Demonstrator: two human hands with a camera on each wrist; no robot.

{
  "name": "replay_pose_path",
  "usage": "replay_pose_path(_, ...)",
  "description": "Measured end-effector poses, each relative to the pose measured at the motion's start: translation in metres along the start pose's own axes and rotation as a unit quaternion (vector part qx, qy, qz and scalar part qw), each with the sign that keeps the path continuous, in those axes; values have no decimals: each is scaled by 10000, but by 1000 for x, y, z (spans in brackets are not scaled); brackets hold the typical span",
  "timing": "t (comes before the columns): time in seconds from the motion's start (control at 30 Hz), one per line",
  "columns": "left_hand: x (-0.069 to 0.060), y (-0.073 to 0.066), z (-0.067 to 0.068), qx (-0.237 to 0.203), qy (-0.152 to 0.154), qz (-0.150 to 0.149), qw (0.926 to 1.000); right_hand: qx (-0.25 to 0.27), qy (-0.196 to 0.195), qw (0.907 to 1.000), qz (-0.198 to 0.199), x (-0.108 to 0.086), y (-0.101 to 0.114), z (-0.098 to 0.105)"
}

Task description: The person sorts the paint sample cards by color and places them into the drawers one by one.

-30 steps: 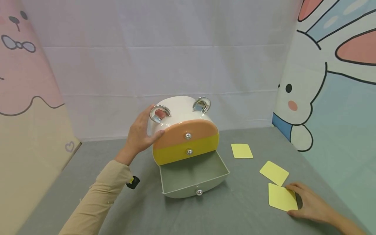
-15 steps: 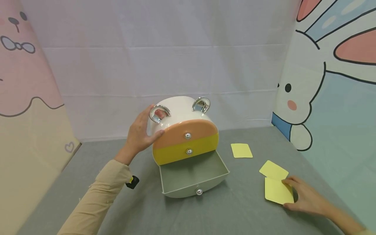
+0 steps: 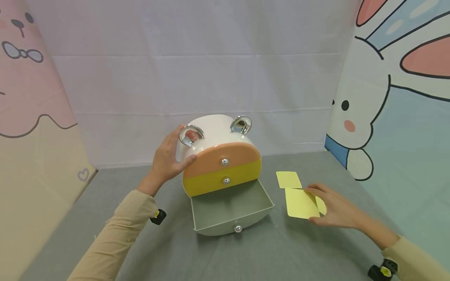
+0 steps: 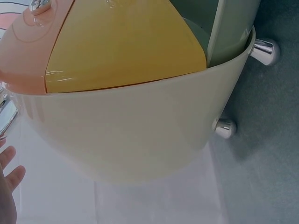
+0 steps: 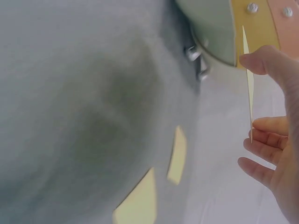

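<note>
A small chest of drawers point(image 3: 218, 132) has a white body, silver ring ears, an orange front, a yellow front and a grey-green bottom drawer point(image 3: 228, 212) pulled out. My left hand point(image 3: 166, 162) rests on its upper left side, thumb at the front edge, fingers extended beside one ear. Between thumb and fingers, my right hand point(image 3: 337, 207) pinches a square yellow card point(image 3: 301, 203) with rounded corners, right of the drawer. The right wrist view shows this card point(image 5: 248, 88) edge-on, raised off the table. Another yellow card point(image 3: 289, 179) lies behind it; a third point(image 3: 320, 205) is partly hidden by the right hand.
A grey cloth point(image 3: 168, 249) covers the table. White fabric point(image 3: 211, 78) hangs behind, with a rabbit-print panel point(image 3: 415, 128) on the right and a pink and cream panel point(image 3: 42, 148) on the left. Silver feet point(image 4: 225, 128) support the chest.
My right hand has lifted the nearest yellow card and carried it left and away from me, toward the open drawer. The left hand and the chest have stayed in place.
</note>
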State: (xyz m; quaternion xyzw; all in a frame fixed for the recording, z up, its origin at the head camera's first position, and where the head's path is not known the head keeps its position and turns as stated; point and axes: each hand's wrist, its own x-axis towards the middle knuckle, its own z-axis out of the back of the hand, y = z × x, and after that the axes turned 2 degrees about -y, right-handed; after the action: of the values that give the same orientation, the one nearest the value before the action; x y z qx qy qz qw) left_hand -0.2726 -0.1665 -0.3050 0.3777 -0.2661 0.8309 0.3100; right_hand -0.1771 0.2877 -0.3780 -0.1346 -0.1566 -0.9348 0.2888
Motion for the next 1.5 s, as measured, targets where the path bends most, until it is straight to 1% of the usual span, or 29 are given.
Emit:
replay_pose_path(0.13, 0, 1, 1, 18, 35, 23, 10000, 64, 285, 9996, -23, 27, 17, 2)
replay_pose_path(0.27, 0, 2, 1, -6, 27, 4, 10000, 193, 525, 9984, 54, 51, 32, 2)
replay_pose_path(0.37, 0, 1, 1, -40, 16, -13, 10000, 339, 625, 9974, 129, 64, 42, 1)
replay_pose_path(0.5, -1, 0, 2, -65, 37, -8, 10000, 405, 725, 9963, 209, 78, 53, -3)
replay_pose_path(0.6, -1, 0, 2, -65, 38, 3, 10000, 453, 706, 9955, 450, 87, 59, -9)
replay_pose_path(0.73, 0, 1, 1, -62, 7, 26, 10000, 555, 604, 9926, 900, 99, 66, -19)
replay_pose_path(0.93, -1, 0, 2, -58, 62, 35, 10000, 524, 584, 9906, 1119, 110, 71, -33)
replay_pose_path(1.13, -2, 1, 1, -85, 24, 20, 10000, 535, 566, 9880, 1334, 113, 71, -44)
replay_pose_path(1.5, -2, 1, 0, -101, 0, 15, 9999, 664, 706, 9878, 1218, 112, 71, -54)
